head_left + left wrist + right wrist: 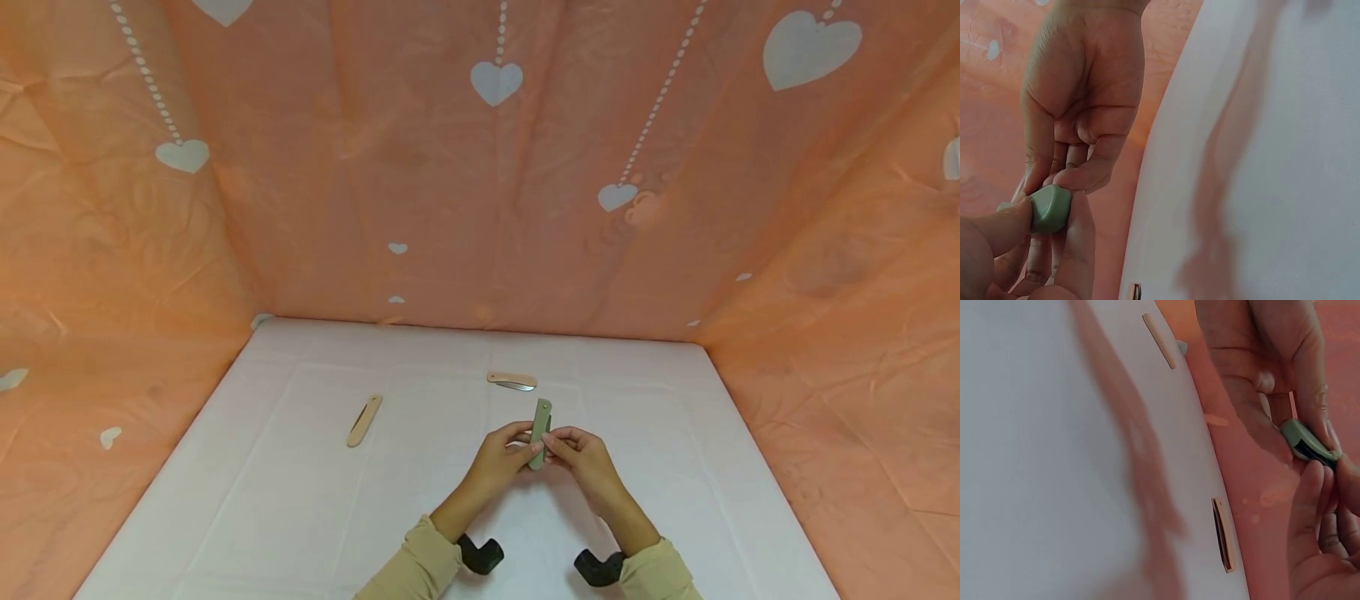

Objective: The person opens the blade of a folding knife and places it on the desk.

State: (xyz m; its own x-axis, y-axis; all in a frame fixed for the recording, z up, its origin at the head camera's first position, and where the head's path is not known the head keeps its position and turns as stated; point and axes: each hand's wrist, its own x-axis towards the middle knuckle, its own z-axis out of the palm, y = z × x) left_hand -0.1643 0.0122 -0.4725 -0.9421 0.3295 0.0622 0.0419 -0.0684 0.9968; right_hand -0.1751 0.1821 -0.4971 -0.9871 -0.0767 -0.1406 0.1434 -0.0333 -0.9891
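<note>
A green folding knife [541, 417] is held upright above the white table, between both hands. My left hand [498, 457] grips its handle, thumb across the front and fingers behind. My right hand [588, 460] pinches the knife's right side with thumb and fingertips, where a dark blade edge shows along the slot. In the left wrist view the rounded handle end [1052, 209] sits between the fingertips of the two hands. The right wrist view shows the dark slot [1313, 452] of the handle, with fingertips right at it; the blade is mostly folded in.
Beyond the hands lies a tan folding knife [512, 379] with its blade partly out. Another tan folding knife [364, 422] lies further left. An orange curtain with hearts [450, 208] surrounds the white table [285, 500] at the back and sides. Black wrist mounts [482, 556] stick out below the sleeves.
</note>
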